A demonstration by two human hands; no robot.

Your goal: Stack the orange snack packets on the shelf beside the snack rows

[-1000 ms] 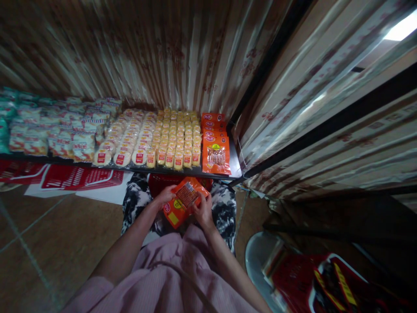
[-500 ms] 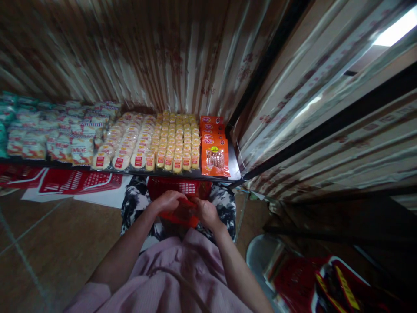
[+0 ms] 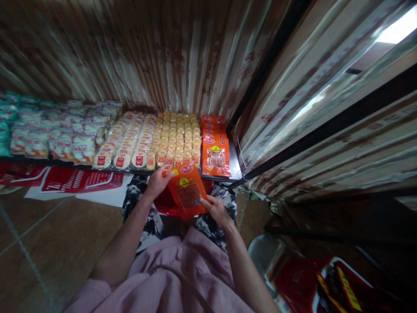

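An orange snack packet [image 3: 188, 191] with a clear window showing brown sticks is stretched between my two hands, its printed face toward me. My left hand [image 3: 159, 181] pinches its upper left corner; my right hand [image 3: 217, 210] pinches its lower right edge. Beneath it, between my knees, is a red basket [image 3: 163, 202], mostly hidden by the packet. Just beyond, at the shelf's right end, a row of like orange packets [image 3: 216, 158] overlaps from front to back.
Left of the orange packets, the dark shelf [image 3: 235, 167] carries rows of yellow wrapped cakes [image 3: 177, 139], round white packs [image 3: 123, 158], white bags [image 3: 83, 145] and green bags [image 3: 4, 134]. Red baskets [image 3: 78, 180] lie underneath. A metal post [image 3: 260, 167] and another red basket [image 3: 299, 278] are at right.
The orange packet has come up from the basket between my knees and now lies face up in both hands. My left hand moved up toward the shelf edge; my right hand shifted slightly right.
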